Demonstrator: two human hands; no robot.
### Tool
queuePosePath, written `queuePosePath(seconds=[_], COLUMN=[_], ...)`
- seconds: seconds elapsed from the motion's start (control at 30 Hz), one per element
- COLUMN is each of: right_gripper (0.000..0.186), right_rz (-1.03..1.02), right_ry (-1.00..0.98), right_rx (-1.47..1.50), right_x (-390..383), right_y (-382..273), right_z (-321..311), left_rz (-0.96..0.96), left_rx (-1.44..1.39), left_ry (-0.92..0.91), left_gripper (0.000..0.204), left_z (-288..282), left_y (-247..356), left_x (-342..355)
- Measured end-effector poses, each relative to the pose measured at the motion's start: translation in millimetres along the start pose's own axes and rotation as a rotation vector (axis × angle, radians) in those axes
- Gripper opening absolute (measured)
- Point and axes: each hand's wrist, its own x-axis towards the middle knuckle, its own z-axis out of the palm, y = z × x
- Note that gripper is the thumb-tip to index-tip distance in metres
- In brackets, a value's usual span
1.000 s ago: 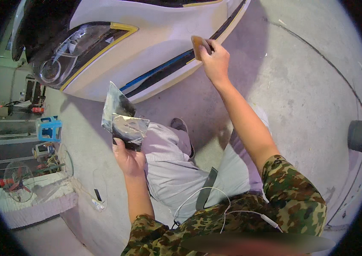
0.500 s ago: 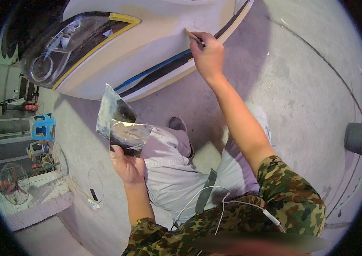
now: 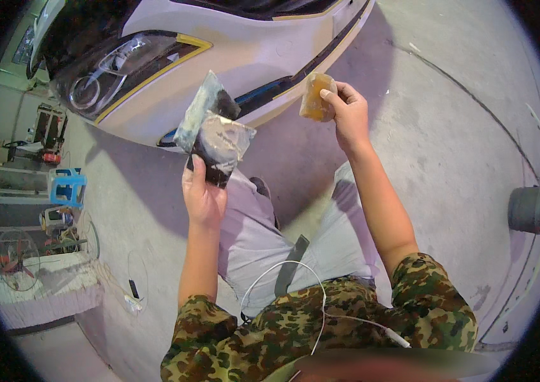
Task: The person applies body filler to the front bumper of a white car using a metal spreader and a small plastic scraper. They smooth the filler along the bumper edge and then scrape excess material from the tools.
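Observation:
Two putty-smeared plates (image 3: 210,127), dark and pale grey, are gripped by my left hand (image 3: 203,194) and held up in front of the car bumper. My right hand (image 3: 349,111) pinches a yellowish, flat spreader (image 3: 314,99), its broad face turned up, beside the bumper's lower edge; I cannot tell if they touch. The white bumper (image 3: 244,57) has beige patches, a long dark slot and yellow masking tape (image 3: 195,42) around the headlight (image 3: 101,73). The plates hide part of the slot.
A dark grey bucket (image 3: 525,210) stands on the right on the concrete floor (image 3: 448,140), near long cables or hoses. At the left are a blue plastic stool (image 3: 67,188), a fan (image 3: 18,254), a ledge (image 3: 53,293) and cluttered equipment with wires.
My left hand has raised the plates upward and to the right. My right hand has drawn the spreader down from the bumper's face and turned its flat side toward me.

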Motion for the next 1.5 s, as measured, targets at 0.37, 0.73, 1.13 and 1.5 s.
queuePosePath(seconds=[0.37, 0.73, 1.13, 1.5], right_gripper=[0.039, 0.058, 0.017, 0.031], right_rz=[0.4, 0.452, 0.44, 0.293], right_ry=[0.112, -0.251, -0.129, 0.137], right_rx=[-0.86, -0.009, 0.753, 0.903], right_x=[28.9, -18.9, -29.5, 53.8], right_y=[210.3, 186.4, 45.9, 113.1], right_z=[-115.4, -25.2, 70.8, 99.0], left_rz=[-0.085, -0.244, -0.237, -0.075], left_rx=[-0.021, 0.007, 0.224, 0.183], left_ry=[-0.041, -0.039, -0.117, 0.089], left_gripper=[0.039, 0.041, 0.047, 0.034], left_z=[-3.8, -3.6, 6.5, -49.1], left_y=[-5.3, -17.4, -23.3, 19.8], left_x=[-6.5, -10.7, 13.3, -1.4])
